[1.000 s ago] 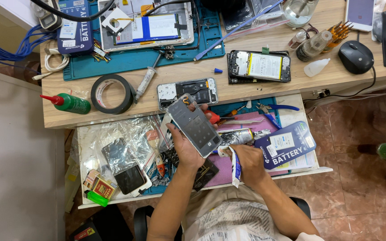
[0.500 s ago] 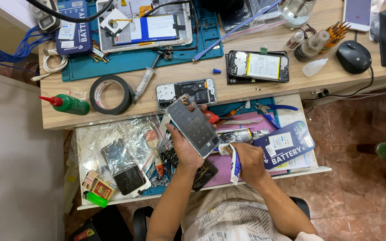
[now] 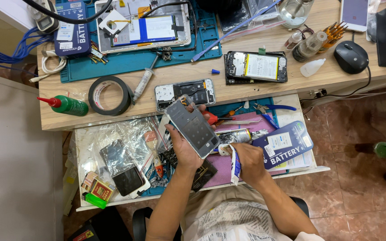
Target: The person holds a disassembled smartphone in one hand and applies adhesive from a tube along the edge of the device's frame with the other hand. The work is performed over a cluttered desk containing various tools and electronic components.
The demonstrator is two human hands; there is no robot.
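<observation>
Wooden and crowded with repair gear, the worktop (image 3: 264, 87) stretches beyond a pulled-out drawer (image 3: 202, 189) at which a seated person works over a tiled floor. The left hand (image 3: 185, 149) is closed around the lower part of a phone back cover (image 3: 193, 127), holding it tilted above the drawer, fingers wrapped round its edges. The right hand (image 3: 249, 163) rests on the purple mat (image 3: 222, 172) in the drawer just beside the left, gripping a small white and blue tube (image 3: 235, 166) between thumb and curled fingers.

Just beyond the left hand, on the worktop's near edge, lies an opened phone (image 3: 185, 93) with its insides showing. A second opened phone (image 3: 256, 67) lies farther off, beyond the right hand. Left of the left hand sit a roll of black tape (image 3: 109, 95), a syringe (image 3: 143, 83) and a green bottle with a red nozzle (image 3: 65, 105). Beside the right hand, on its outer side, a blue battery box (image 3: 284, 143) rests in the drawer, with blue-handled pliers (image 3: 273, 108) just beyond it. A red-handled tool (image 3: 211, 118) pokes out from behind the held cover. To the left of the left hand, the drawer holds clear plastic wrapping (image 3: 126, 138) and a dark phone (image 3: 128, 180). A black computer mouse (image 3: 350, 56) sits far to the right, and a teal work mat (image 3: 135, 62) carries a dismantled tablet (image 3: 141, 27) at the worktop's far side.
</observation>
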